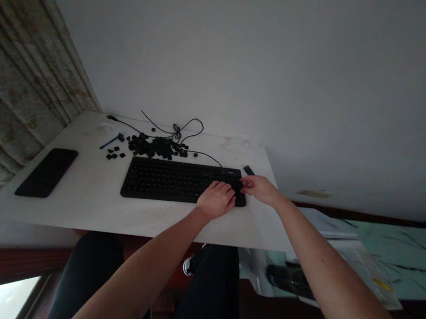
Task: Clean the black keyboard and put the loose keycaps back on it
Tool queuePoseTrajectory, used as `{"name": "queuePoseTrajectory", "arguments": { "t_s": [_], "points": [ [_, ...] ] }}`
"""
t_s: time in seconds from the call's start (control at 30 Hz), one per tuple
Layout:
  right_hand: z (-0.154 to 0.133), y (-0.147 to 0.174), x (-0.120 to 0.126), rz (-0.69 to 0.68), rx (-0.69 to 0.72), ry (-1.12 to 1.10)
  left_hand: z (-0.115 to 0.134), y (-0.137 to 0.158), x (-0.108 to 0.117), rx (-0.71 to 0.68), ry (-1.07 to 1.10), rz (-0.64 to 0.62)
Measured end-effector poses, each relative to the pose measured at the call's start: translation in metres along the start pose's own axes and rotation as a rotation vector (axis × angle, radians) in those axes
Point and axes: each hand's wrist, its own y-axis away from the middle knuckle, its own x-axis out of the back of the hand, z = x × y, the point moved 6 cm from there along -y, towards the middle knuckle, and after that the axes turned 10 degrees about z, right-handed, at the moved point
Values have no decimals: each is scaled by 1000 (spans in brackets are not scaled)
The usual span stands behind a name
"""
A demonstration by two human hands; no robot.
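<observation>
A black keyboard [164,179] lies flat on the white table [169,223]. My left hand [215,199] rests palm down over its right part, fingers laid out across the keys. At the keyboard's right end, my right hand [259,189] has thumb and fingertips drawn together in a pinch over the number keys. Whatever sits between those fingertips is too small to make out. Behind the keyboard is a heap of loose black keycaps [156,146], with several more scattered to its left.
A blue tool [112,141] lies left of the keycaps. The coiled cable [177,133] runs along the wall side. A black phone [47,172] lies at the left, and a small dark object [249,170] beyond my right hand. Papers [325,223] and a dark bottle [288,280] are at the right.
</observation>
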Motion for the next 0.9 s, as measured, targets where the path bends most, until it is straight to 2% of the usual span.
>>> {"name": "queuePoseTrajectory", "arguments": {
  "t_s": [0.5, 0.77, 0.9],
  "points": [
    [-5, -2, -1, 9, 13, 6, 0, 0, 2, 0, 3, 5],
    [-12, 0, 0, 17, 49, 93, 1, 0, 3, -3, -3, 15],
    [-18, 0, -1, -34, 82, 201, 1, 0, 3, -12, -8, 14]
  ]
}}
